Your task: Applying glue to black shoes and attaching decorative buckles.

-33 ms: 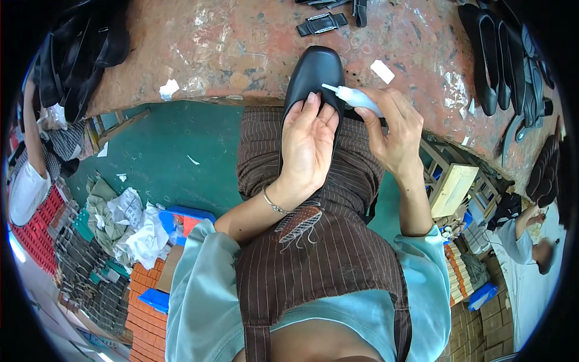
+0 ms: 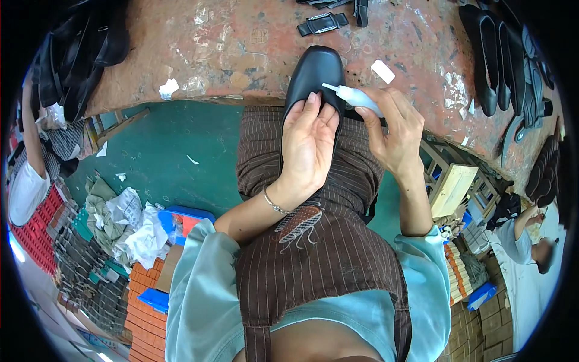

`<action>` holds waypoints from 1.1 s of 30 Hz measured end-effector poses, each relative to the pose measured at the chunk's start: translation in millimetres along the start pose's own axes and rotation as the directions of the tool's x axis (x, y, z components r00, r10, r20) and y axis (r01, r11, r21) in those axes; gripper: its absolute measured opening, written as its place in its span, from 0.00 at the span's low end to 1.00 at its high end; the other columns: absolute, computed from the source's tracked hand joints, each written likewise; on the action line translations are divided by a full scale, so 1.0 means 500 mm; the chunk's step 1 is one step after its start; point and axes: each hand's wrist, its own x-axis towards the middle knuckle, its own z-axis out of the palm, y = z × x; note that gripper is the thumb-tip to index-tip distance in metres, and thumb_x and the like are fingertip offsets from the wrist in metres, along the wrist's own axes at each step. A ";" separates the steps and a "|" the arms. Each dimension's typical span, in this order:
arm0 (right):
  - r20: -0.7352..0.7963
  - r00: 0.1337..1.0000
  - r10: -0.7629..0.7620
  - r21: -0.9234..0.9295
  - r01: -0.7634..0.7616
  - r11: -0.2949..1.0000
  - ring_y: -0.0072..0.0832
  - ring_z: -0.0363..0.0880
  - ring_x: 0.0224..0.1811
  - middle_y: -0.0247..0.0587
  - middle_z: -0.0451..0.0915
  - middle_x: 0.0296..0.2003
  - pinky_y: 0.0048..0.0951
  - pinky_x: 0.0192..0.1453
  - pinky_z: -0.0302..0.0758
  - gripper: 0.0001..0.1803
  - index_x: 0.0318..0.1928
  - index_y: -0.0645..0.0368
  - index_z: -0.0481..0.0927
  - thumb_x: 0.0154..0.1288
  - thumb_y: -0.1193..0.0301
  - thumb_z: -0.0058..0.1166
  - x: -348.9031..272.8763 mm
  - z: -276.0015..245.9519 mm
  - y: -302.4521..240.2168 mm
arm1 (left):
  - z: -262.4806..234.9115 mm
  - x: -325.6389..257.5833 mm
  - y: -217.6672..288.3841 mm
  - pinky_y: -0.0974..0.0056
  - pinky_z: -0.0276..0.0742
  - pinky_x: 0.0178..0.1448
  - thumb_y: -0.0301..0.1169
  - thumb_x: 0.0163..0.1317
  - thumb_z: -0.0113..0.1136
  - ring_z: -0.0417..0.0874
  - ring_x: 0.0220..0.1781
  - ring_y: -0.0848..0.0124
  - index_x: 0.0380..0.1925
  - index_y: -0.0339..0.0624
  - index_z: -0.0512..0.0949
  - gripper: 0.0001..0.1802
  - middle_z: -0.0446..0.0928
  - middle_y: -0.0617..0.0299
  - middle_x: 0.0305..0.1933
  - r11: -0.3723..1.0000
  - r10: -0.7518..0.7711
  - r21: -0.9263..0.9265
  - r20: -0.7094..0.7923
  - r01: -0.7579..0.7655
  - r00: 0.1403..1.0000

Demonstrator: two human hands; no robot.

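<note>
A black square-toed shoe [image 2: 316,69] lies over my lap, toe against the near table edge. My left hand [image 2: 307,142], palm up, grips it from within: its fingers reach into the opening and the thumb rests near the throat. My right hand [image 2: 395,130] squeezes a small white bottle [image 2: 362,99] with a thin nozzle, like a glue bottle. The nozzle tip is over the shoe's upper, just above my left fingertips; I cannot tell whether it touches. Beyond the toe, a black bow-like strap piece with silvery trim [image 2: 323,24] lies on the worn table [image 2: 229,54].
More black shoes [image 2: 482,57] stand at the right of the table, and others [image 2: 78,54] at the left. Paper scraps [image 2: 382,71] lie on the tabletop. Below left are white bags [image 2: 145,232] and a blue bin [image 2: 187,212]. Other people sit at both far sides.
</note>
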 end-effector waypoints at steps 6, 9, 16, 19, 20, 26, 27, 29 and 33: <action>0.068 0.997 0.023 -0.071 -0.018 0.997 0.38 0.76 0.27 0.41 0.76 0.27 0.34 0.29 0.72 0.09 0.38 0.59 0.80 0.55 0.73 0.61 0.017 -0.013 -0.016 | 0.018 -0.002 0.000 0.57 0.65 0.67 0.29 0.69 0.50 0.71 0.59 0.62 0.39 0.37 0.72 0.06 0.71 0.57 0.49 1.000 -0.002 0.002 -0.033 0.002 0.999; 0.090 0.996 0.020 -0.065 -0.015 0.998 0.39 0.77 0.27 0.42 0.77 0.27 0.33 0.30 0.72 0.08 0.37 0.60 0.80 0.56 0.75 0.60 0.028 -0.013 -0.019 | 0.007 0.001 -0.001 0.57 0.64 0.68 0.30 0.69 0.50 0.71 0.60 0.61 0.40 0.36 0.72 0.07 0.72 0.57 0.49 1.000 -0.001 -0.007 -0.027 0.001 1.000; 0.126 0.992 -0.004 -0.099 0.017 0.995 0.39 0.76 0.27 0.42 0.77 0.27 0.33 0.29 0.72 0.08 0.37 0.59 0.80 0.55 0.75 0.60 0.039 -0.016 -0.025 | 0.006 0.000 -0.002 0.56 0.64 0.68 0.30 0.70 0.50 0.71 0.60 0.61 0.39 0.36 0.72 0.08 0.72 0.57 0.50 1.000 -0.011 -0.001 -0.030 0.011 0.999; 0.136 0.991 0.003 -0.106 0.012 0.994 0.39 0.76 0.27 0.42 0.77 0.27 0.33 0.29 0.72 0.08 0.37 0.59 0.80 0.55 0.75 0.60 0.044 -0.019 -0.030 | 0.004 0.001 -0.003 0.56 0.64 0.68 0.31 0.70 0.50 0.71 0.60 0.61 0.40 0.36 0.72 0.08 0.71 0.57 0.51 1.000 -0.010 -0.019 -0.008 0.009 1.000; 0.137 0.991 0.003 -0.107 0.011 0.994 0.39 0.76 0.27 0.42 0.77 0.27 0.33 0.29 0.72 0.08 0.37 0.59 0.80 0.55 0.75 0.60 0.046 -0.018 -0.030 | 0.005 0.002 -0.002 0.56 0.64 0.69 0.31 0.70 0.49 0.71 0.60 0.61 0.40 0.36 0.72 0.09 0.71 0.57 0.51 1.000 -0.011 -0.009 -0.015 0.011 1.000; 0.162 0.987 -0.015 -0.147 0.039 0.988 0.37 0.77 0.28 0.39 0.75 0.25 0.35 0.27 0.73 0.06 0.31 0.58 0.76 0.54 0.73 0.60 0.057 -0.022 -0.036 | 0.006 0.001 -0.001 0.56 0.63 0.69 0.31 0.70 0.48 0.70 0.61 0.61 0.42 0.35 0.71 0.10 0.71 0.56 0.51 1.000 -0.020 0.006 -0.040 0.020 0.999; 0.154 0.988 -0.026 -0.145 0.049 0.988 0.37 0.76 0.28 0.39 0.75 0.25 0.35 0.27 0.73 0.06 0.30 0.59 0.76 0.53 0.73 0.60 0.058 -0.024 -0.036 | 0.005 0.002 -0.001 0.56 0.63 0.69 0.32 0.71 0.48 0.70 0.61 0.61 0.42 0.34 0.71 0.10 0.71 0.56 0.52 1.000 -0.017 0.003 -0.024 0.017 1.000; 0.147 0.988 -0.037 -0.144 0.059 0.988 0.37 0.76 0.28 0.39 0.74 0.25 0.36 0.27 0.73 0.06 0.30 0.59 0.76 0.53 0.73 0.60 0.062 -0.026 -0.037 | 0.005 0.002 -0.001 0.56 0.63 0.69 0.31 0.71 0.48 0.70 0.61 0.61 0.43 0.34 0.71 0.10 0.71 0.56 0.52 1.000 -0.014 0.001 -0.020 0.014 1.000; 0.159 0.986 -0.052 -0.151 0.076 0.986 0.37 0.76 0.28 0.39 0.74 0.25 0.36 0.27 0.73 0.07 0.30 0.59 0.75 0.53 0.73 0.60 0.067 -0.025 -0.040 | 0.010 0.003 -0.001 0.56 0.63 0.68 0.31 0.70 0.49 0.70 0.61 0.61 0.44 0.34 0.71 0.11 0.71 0.56 0.52 1.000 -0.024 0.015 -0.054 0.024 0.998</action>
